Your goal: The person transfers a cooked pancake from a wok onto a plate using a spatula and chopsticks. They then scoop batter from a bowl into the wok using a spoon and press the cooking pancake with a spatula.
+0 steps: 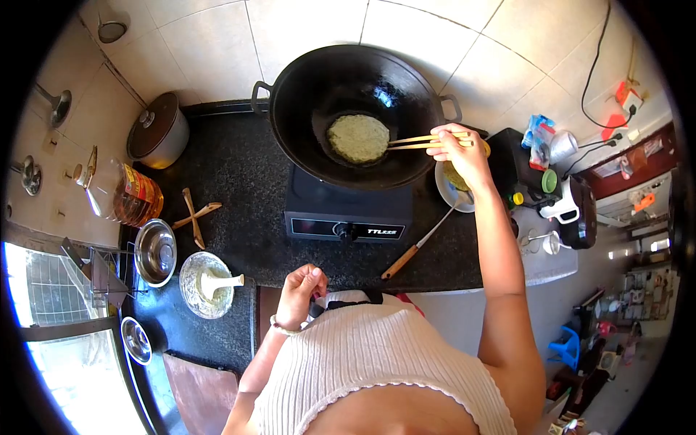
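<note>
Basically, dark counter (232, 239) w/ big black wok (308, 90) on stove (348, 203). Lidded pot (165, 141) at back L, oil bottle (138, 196) nearer. Plate (442, 187) R of wok, partly behind R forearm, w/ spatula (401, 261) handle angled toward counter's front edge. Batter bowl (190, 308) front L, spoon in it. Pancake (359, 138) flat in wok bottom. L hand (299, 293) curled in loose fist by front edge; R hand (462, 154) gripping chopsticks (413, 143), tips at pancake's R edge, can't tell if touching.
</note>
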Demonstrator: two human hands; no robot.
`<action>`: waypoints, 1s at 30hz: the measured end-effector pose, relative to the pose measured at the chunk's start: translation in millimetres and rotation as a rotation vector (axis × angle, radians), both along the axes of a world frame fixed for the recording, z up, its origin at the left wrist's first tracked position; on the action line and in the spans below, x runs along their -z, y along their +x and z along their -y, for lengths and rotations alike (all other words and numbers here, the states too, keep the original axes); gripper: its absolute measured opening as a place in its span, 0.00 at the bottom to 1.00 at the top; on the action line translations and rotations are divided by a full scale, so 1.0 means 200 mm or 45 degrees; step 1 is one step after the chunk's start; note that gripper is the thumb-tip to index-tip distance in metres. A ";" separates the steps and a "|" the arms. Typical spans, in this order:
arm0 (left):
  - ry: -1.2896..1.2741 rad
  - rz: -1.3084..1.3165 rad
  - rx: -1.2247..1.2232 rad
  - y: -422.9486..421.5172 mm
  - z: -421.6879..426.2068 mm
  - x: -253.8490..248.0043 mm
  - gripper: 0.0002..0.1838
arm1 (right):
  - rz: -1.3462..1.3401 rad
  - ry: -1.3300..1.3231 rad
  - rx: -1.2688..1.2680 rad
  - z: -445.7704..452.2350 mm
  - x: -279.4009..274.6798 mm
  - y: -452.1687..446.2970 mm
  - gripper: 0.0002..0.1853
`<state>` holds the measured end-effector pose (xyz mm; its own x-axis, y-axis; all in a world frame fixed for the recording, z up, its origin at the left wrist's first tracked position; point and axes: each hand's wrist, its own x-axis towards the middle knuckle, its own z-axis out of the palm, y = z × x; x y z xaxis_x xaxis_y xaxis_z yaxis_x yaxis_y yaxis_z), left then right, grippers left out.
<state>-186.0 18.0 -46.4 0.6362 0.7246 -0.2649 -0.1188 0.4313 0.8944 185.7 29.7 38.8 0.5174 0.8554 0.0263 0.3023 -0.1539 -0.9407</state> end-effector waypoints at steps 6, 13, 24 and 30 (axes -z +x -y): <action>0.007 0.025 0.004 0.00 0.00 0.02 0.17 | -0.058 0.051 0.012 0.03 -0.01 -0.02 0.09; 0.041 0.053 0.068 0.01 -0.01 0.06 0.16 | 0.014 0.051 0.047 0.02 0.00 -0.04 0.08; 0.097 0.064 0.072 0.02 0.01 0.06 0.17 | 0.092 0.196 0.068 0.11 -0.16 -0.04 0.11; 0.045 0.064 0.076 0.03 0.02 0.04 0.19 | 0.133 0.376 0.023 0.21 -0.12 -0.12 0.12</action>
